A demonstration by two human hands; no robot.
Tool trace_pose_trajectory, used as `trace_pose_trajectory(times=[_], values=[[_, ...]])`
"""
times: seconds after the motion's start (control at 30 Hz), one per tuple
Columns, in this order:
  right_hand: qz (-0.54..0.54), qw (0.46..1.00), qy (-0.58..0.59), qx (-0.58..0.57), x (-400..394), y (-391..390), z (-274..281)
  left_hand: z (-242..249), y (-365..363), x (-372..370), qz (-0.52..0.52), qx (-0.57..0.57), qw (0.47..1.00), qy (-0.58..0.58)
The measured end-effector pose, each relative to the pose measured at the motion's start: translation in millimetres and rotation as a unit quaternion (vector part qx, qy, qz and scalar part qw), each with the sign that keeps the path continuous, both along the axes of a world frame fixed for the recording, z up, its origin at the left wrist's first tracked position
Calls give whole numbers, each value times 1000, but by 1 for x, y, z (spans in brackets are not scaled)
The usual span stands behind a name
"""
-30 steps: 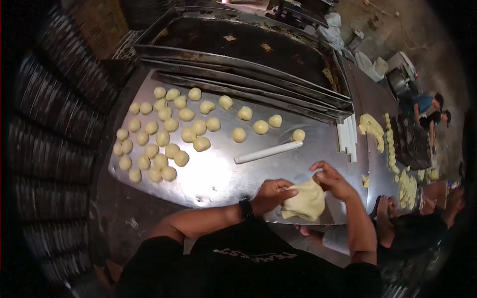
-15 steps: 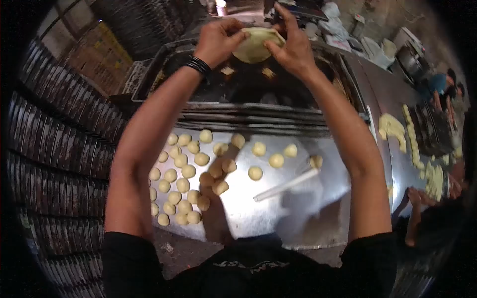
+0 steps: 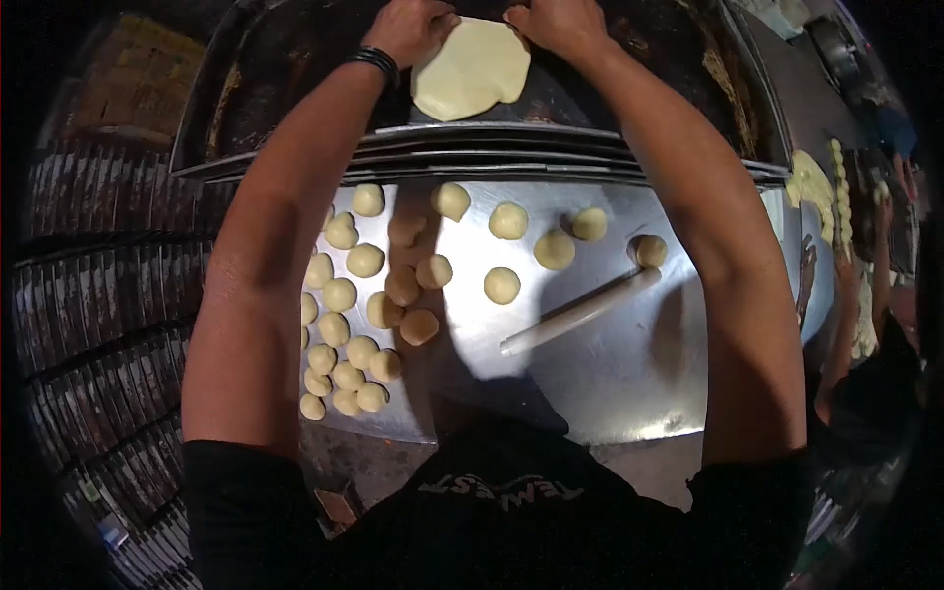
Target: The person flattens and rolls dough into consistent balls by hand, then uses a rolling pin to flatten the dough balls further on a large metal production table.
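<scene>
A flattened sheet of dough (image 3: 472, 71), pale and unevenly round, lies or hangs low over the dark baking tray (image 3: 678, 74) at the top of the head view. My left hand (image 3: 411, 29) is closed on its upper left edge, black bands around the wrist. At the upper right edge, my right hand (image 3: 560, 22) pinches the dough, its fingertips partly cut off by the frame. Below the tray, several round dough balls (image 3: 365, 261) sit on the metal table (image 3: 590, 364). A pale rolling pin (image 3: 580, 312) rests diagonally there, near one dough ball (image 3: 649, 251).
More trays (image 3: 511, 147) are stacked beneath the top one. Racks of dark trays (image 3: 108, 285) line the left side. On the right, a co-worker's arm (image 3: 844, 324) reaches near dough strips (image 3: 842, 192) and a dough slab (image 3: 810, 187). A metal pot (image 3: 836, 49) stands at upper right.
Both hands have brought the dough sheet down toward the tray, and it now shows broad and flat. The view has tilted down, and the small pieces seen on the tray earlier are out of sight.
</scene>
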State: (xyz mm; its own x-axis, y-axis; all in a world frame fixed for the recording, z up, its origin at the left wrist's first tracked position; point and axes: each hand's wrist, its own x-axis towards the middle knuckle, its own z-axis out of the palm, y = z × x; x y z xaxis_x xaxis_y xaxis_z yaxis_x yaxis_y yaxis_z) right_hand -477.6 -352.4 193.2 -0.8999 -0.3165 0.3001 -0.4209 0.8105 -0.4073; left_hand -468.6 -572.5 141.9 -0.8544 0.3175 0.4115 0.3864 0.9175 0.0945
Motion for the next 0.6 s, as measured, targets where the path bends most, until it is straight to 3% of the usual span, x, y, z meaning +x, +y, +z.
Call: trace_pose_trajectory(times=[0.03, 0.13, 0.2, 0.27, 0.33, 0.37, 0.4, 0.43, 0.47, 0.5, 0.57, 0.6], values=[[22, 999, 7, -33, 5, 3, 3, 8, 4, 2, 62, 13, 997, -42], [187, 961, 4, -202, 48, 31, 18, -5, -31, -14, 38, -43, 998, 11], [186, 889, -303, -289, 118, 58, 40, 18, -27, 13, 5, -11, 1000, 10], [143, 838, -453, -271, 173, 71, 14, 51, -11, 53, -23, 39, 999, 16], [194, 937, -242, -162, 180, 75, -86, 71, 9, 97, -40, 138, 988, 52], [174, 965, -193, -29, 178, 69, -121, 73, 19, 116, -60, 175, 976, 116], [148, 974, -136, 103, 173, 61, -141, 73, 32, 143, -57, 251, 961, 106], [139, 976, -140, 93, 174, 53, -145, 67, 41, 171, -34, 251, 961, 107], [131, 977, -147, 83, 176, 45, -150, 64, 57, 208, 48, 300, 953, 14], [112, 985, -124, 41, 175, 37, -162, 46, 72, 239, 49, 337, 940, 4], [159, 961, -218, -55, 179, 33, -148, -9, 93, 291, 93, 531, 833, -128], [176, 941, -271, -98, 190, 38, -138, -22, 104, 314, 149, 570, 785, -194]])
